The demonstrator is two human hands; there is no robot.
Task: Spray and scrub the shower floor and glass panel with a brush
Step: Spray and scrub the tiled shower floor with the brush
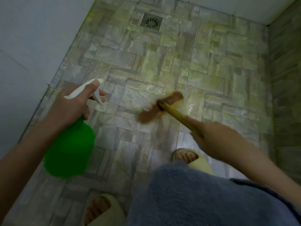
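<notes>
Fingers (97,92) of the left hand (73,103) curl round the neck of a green spray bottle (70,149), forefinger by the trigger. The stone-patterned floor (146,62) gleams wet between a pale wall (32,38) at left and a darker one at right, with a drain (151,22) at the far end. The right hand (215,139) is closed on the handle of the brush (161,106), whose blurred head lies ahead of its fingers, low over the floor.

We see open tiled floor (146,66) ahead, bare up to the drain (151,22). The left wall (32,38) closes in on that side, a tiled wall (285,79) on the right. Near us, two slippered feet (189,158) (101,209), the green spray bottle (70,149) and the brush (161,106) crowd the near floor.
</notes>
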